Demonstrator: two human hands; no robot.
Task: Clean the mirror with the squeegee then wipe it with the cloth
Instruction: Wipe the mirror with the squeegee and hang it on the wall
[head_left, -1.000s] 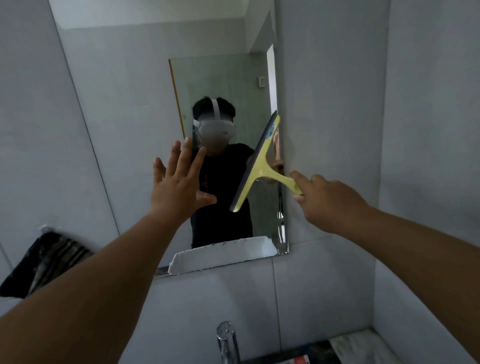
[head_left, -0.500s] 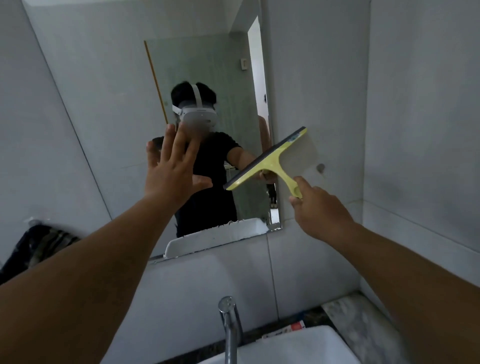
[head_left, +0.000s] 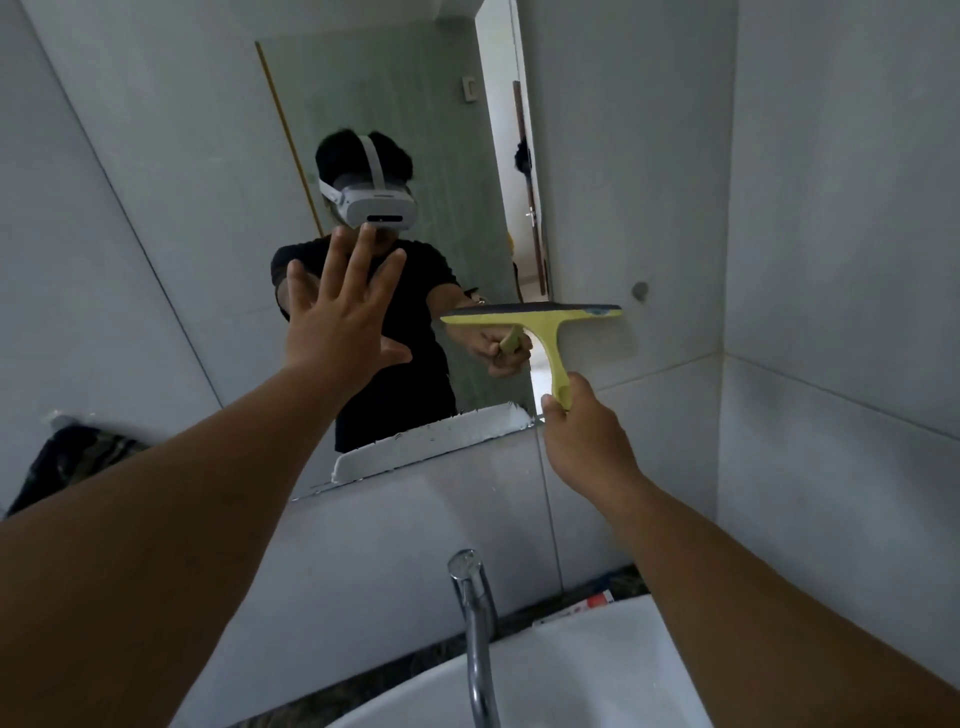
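Squeegee (head_left: 540, 325) blade swung level w/ right hand (head_left: 584, 436) fingers gripping handle, left hand (head_left: 340, 322) splayed, cloth (head_left: 67, 462) half-hidden.

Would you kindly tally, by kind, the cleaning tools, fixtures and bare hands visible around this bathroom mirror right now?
Cleaning tools: 2, the yellow plastic squeegee and the dark striped cloth.
Fixtures: 3, the frameless wall mirror, the chrome tap and the white ceramic basin.
Hands: 2, the left hand, open, and the right hand, gripping the squeegee handle.
Total: 7.
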